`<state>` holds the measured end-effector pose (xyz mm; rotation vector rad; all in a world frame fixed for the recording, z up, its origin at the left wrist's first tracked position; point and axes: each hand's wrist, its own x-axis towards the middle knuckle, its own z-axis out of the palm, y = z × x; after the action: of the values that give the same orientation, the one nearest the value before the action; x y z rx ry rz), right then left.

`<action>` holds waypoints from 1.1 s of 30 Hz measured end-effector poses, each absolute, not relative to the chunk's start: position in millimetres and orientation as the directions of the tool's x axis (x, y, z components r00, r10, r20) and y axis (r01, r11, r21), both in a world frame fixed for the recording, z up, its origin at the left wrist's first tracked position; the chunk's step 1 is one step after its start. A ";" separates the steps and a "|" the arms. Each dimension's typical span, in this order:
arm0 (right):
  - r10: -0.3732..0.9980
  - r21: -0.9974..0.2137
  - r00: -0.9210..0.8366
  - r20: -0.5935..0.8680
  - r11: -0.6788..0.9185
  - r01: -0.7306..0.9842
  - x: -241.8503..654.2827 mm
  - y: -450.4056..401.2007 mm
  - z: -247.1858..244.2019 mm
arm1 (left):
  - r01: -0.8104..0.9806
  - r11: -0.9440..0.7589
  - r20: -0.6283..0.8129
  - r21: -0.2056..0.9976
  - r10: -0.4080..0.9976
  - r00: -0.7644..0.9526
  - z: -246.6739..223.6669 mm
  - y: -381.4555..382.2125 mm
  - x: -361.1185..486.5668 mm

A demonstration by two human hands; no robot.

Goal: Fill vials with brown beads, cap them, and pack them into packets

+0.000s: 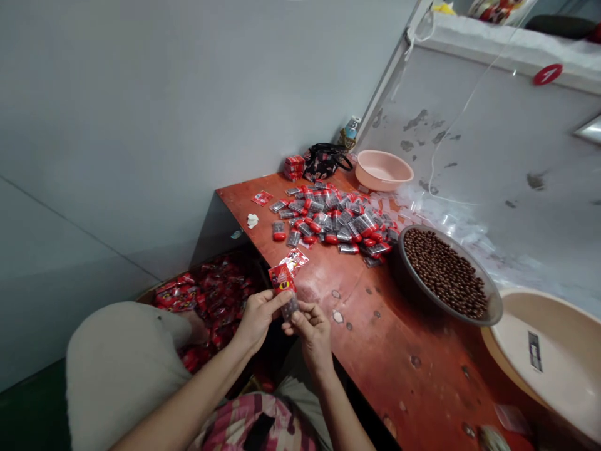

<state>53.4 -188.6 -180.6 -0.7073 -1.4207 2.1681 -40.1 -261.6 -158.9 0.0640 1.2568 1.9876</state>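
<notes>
Scarred red table carries a grey bowl of brown balls and a heap of red-capped packets, while just off its near edge left hand and right hand hold one red-labelled packet pinched between fingertips (clear end shows dark contents).

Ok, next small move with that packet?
Probably lay the packet on the pile of similar ones: the left hand and right hand both pinch it, and the pile lies across the table from them.
</notes>
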 end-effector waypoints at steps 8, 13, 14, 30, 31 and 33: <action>0.692 -0.961 -0.712 -0.120 -0.261 -0.091 58.0 -193.9 -177.7 | -0.618 -0.225 -0.379 0.753 0.621 -0.687 -161.9 -257.2 -28.6; 0.635 -0.927 -0.748 -0.192 -0.368 -0.075 57.1 -192.6 -178.5 | -0.642 -0.259 -0.381 0.722 0.625 -0.681 -163.1 -264.8 -26.5; 0.634 -0.934 -0.750 -0.186 -0.352 -0.066 57.5 -192.7 -177.3 | -0.644 -0.278 -0.374 0.712 0.626 -0.684 -161.8 -265.5 -27.1; 0.577 -0.891 -0.792 -0.202 -0.444 -0.096 47.1 -193.5 -185.2 | -0.606 -0.267 -0.348 0.749 0.620 -0.704 -164.4 -270.4 -20.0; 0.571 -0.883 -0.794 -0.208 -0.459 -0.099 48.3 -192.8 -184.1 | -0.614 -0.256 -0.340 0.747 0.646 -0.683 -161.8 -272.1 -18.8; 0.580 -0.893 -0.790 -0.200 -0.440 -0.097 53.1 -193.0 -179.5 | -0.629 -0.243 -0.330 0.738 0.683 -0.652 -156.4 -274.3 -17.2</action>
<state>53.1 -193.0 -179.5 -0.6911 -1.3537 2.2574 -17.2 -274.3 -156.4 0.0746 1.1370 1.9782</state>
